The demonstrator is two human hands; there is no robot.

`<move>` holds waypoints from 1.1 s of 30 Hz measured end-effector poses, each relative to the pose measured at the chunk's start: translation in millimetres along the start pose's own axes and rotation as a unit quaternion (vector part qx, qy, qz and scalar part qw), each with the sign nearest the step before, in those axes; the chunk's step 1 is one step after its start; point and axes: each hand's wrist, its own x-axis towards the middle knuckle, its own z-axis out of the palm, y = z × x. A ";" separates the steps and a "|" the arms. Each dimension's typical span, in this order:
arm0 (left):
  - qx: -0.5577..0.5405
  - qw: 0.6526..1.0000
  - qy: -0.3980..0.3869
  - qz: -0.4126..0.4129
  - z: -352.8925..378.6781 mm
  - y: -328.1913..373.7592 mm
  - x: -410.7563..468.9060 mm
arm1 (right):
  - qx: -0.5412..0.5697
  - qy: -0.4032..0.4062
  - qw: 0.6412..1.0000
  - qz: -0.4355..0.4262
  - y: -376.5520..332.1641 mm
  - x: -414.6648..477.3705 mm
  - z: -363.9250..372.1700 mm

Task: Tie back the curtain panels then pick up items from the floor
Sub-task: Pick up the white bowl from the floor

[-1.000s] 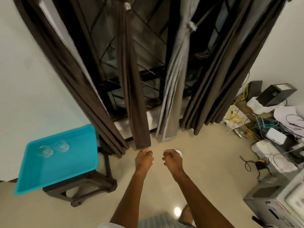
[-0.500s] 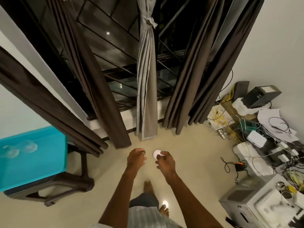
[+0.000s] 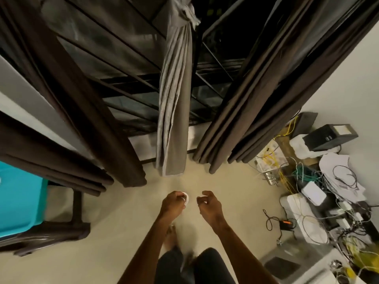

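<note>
**Pinch of the left hand (image 3: 173, 202) on a small white round item (image 3: 185, 198)**

Held at the fingertips, off the floor (image 3: 123, 222), on the side facing the right hand (image 3: 209, 203). Disc or ring (too small to tell), so no long axis to speak of. Just beside it, the right hand, fingers loosely curled, nothing seen inside. Farther ahead, the grey curtain panel (image 3: 174, 109), hanging between the dark left panel (image 3: 98, 130) and the dark right panel (image 3: 246, 111). Long axis running up and away from both hands, hem pointing down at the floor just in front of them, knotted near the top. Well off to the left, a teal tray (image 3: 20, 197). Nearer it: the left hand, likely the one to carry the item there.
</note>
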 end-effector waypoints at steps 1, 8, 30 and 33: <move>0.026 1.000 -0.002 0.001 0.4 1.2 9.2 | -0.031 -0.008 0.999 -0.007 0.8 10.0 0.9; 0.154 0.988 0.004 -0.002 20.8 -21.1 107.5 | -0.074 -0.057 0.996 -0.014 42.0 99.5 24.2; 0.211 0.971 -0.007 -0.109 131.6 -259.6 460.2 | -0.144 -0.164 0.975 0.034 293.5 425.3 191.8; 0.210 0.969 -0.018 -0.126 138.3 -275.1 492.7 | -0.150 -0.161 0.975 0.032 303.3 453.7 214.2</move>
